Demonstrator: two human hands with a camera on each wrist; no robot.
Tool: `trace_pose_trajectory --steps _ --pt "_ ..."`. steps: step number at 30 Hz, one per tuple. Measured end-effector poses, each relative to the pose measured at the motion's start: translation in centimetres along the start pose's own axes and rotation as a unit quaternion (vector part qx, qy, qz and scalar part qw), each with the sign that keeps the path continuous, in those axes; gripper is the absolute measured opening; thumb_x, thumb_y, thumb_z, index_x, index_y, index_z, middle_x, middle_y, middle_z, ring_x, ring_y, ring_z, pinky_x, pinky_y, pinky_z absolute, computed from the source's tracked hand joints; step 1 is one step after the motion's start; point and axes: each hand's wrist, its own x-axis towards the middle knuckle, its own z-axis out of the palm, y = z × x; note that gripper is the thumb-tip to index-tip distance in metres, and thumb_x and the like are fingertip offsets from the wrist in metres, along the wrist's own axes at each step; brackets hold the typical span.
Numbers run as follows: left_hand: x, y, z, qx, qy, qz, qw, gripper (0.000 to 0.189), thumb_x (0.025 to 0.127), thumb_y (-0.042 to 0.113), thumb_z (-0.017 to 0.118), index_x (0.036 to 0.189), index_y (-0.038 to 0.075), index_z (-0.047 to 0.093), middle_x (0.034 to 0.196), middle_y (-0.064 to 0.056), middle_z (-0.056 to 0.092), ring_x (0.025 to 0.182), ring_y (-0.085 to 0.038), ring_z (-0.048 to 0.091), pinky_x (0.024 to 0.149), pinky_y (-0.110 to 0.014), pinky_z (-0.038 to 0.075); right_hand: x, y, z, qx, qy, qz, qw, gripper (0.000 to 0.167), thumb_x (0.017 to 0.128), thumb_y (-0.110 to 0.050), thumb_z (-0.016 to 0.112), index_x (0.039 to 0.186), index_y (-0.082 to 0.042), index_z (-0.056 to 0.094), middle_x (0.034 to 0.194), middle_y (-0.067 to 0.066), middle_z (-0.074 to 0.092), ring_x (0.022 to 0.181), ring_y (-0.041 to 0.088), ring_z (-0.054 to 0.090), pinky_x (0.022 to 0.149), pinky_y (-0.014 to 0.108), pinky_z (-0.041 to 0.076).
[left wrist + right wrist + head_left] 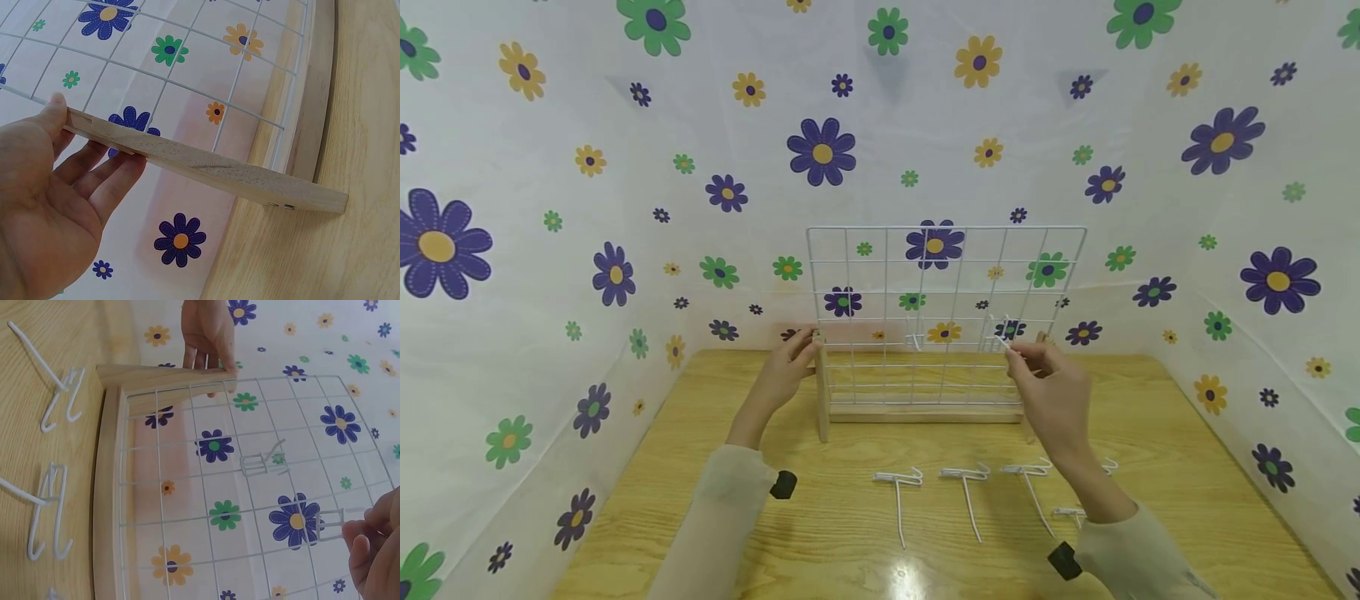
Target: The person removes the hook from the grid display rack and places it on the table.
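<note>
A white wire grid panel [947, 227] stands upright in a wooden base. My left hand [778, 371] grips the left wooden post [206, 164], thumb on one side and fingers on the other. At the grid's right part, my right hand [1060, 396] pinches the rod of a white wire hook [330, 525], whose bracket end lies against the wires. Whether that bracket is fully hooked on, I cannot tell. Nearer the middle, another white hook [255, 465] hangs on the grid.
Several loose white hooks [898, 477] lie in a row on the wooden table [820, 533] before the rack, some partly hidden by the right forearm. A flower-patterned cloth [880, 133] surrounds the table at the back and sides.
</note>
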Motion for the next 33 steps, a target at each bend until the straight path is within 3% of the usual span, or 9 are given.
trace_pose_trajectory --steps 12,20,28,33 --pt "-0.1 0.3 -0.1 0.004 0.002 0.002 1.0 0.058 0.113 0.032 0.045 0.161 0.002 0.032 0.157 -0.027 0.04 0.14 -0.045 0.046 0.107 -0.05 0.052 -0.8 -0.4 -1.8 -0.002 0.006 0.019 0.9998 0.006 0.09 0.005 0.077 0.096 0.004 0.077 0.076 0.016 0.073 0.058 0.001 0.058 0.047 0.007 0.04" --pt "0.0 0.2 0.0 0.003 0.006 -0.009 0.9999 0.056 0.113 0.031 0.045 0.161 0.005 0.033 0.158 -0.024 0.041 0.14 -0.042 0.047 0.106 -0.046 0.054 -1.5 -1.6 -2.6 -0.015 0.01 0.038 0.9991 0.005 0.089 0.013 0.073 0.094 0.012 0.074 0.078 0.024 0.072 0.059 -0.004 0.057 0.047 0.006 0.04" --pt "-0.1 0.2 0.1 0.006 0.008 -0.011 0.9999 0.057 0.112 0.032 0.046 0.161 0.006 0.033 0.158 -0.024 0.04 0.14 -0.042 0.047 0.106 -0.047 0.053 -2.4 -0.6 -3.4 -0.005 0.005 0.054 0.9985 0.005 0.089 0.006 0.077 0.093 0.004 0.077 0.071 -0.004 0.07 0.059 0.0 0.061 0.042 0.01 0.037" --pt "-0.1 0.2 0.1 0.005 0.007 -0.007 0.9999 0.057 0.112 0.033 0.046 0.161 0.007 0.033 0.158 -0.024 0.041 0.14 -0.042 0.047 0.107 -0.048 0.053 -2.9 -0.5 -3.8 0.004 0.001 0.051 0.9987 0.006 0.09 0.005 0.077 0.095 0.002 0.077 0.072 0.0 0.072 0.055 0.003 0.058 0.036 0.016 0.031"
